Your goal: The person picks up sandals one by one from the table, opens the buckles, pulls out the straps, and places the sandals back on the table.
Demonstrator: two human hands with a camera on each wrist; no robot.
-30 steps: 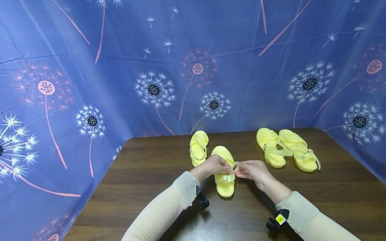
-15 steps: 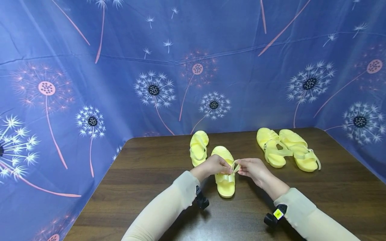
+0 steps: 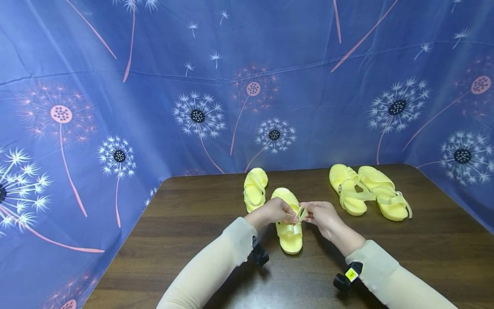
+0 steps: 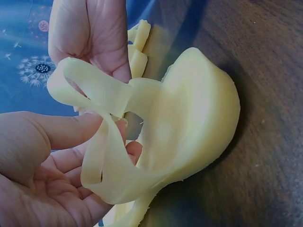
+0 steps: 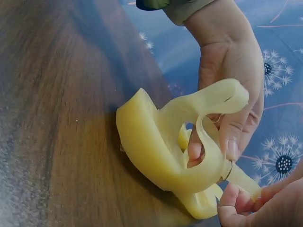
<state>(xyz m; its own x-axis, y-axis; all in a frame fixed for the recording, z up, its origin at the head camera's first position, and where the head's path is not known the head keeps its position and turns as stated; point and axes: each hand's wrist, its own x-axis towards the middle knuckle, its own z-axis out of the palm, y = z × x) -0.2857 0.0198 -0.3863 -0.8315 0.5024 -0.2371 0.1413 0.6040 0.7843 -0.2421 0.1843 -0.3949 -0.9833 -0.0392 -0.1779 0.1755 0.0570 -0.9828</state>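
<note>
sandal strap (image 5: 244,181) in right hand (image 3: 324,216)

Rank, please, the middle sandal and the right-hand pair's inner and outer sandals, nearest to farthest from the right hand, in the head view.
1. Middle sandal: strap pinched by the right hand.
2. Inner sandal: behind and right.
3. Outer sandal: farther right.
</note>
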